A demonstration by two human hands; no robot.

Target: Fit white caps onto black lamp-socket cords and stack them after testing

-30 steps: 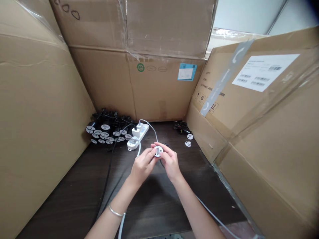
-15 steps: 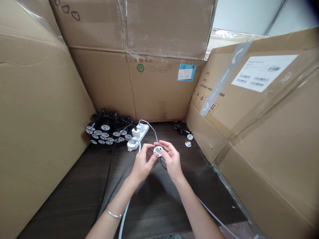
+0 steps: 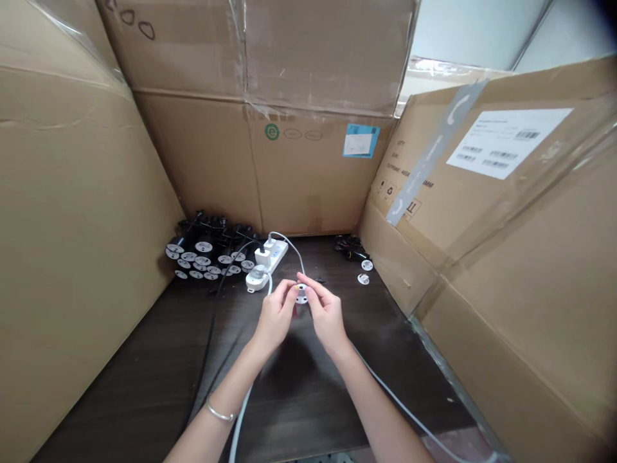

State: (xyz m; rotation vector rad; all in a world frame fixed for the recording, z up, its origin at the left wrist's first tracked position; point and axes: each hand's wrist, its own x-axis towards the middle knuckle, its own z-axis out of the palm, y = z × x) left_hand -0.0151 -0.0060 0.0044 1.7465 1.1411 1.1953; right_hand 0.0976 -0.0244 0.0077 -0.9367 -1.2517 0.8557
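Observation:
Between my two hands is a small round white disc (image 3: 301, 297) with dark slots in its face. My left hand (image 3: 276, 316) pinches its left side, thumb on the face. The thumb and fingers of my right hand (image 3: 328, 315) close on the right side. Fingers hide much of the disc's edge and back. A small blurred red spot shows just beneath it. Just beyond my hands, to the left, lies a white power strip (image 3: 254, 283) with plugs and a white adapter (image 3: 263, 257) in it.
Stacked black cylinders (image 3: 205, 247) with white round ends sit at the left. Black cables (image 3: 351, 247) and two loose white discs (image 3: 363, 279) lie at the right. A black cord (image 3: 211, 331) and a white cable (image 3: 385, 386) cross the dark table. Cardboard boxes (image 3: 308, 173) enclose three sides.
The disc has tilted and turned in my fingers, and its slots sit differently. My right hand has shifted slightly left. The dark cord below the disc no longer shows; a red spot does.

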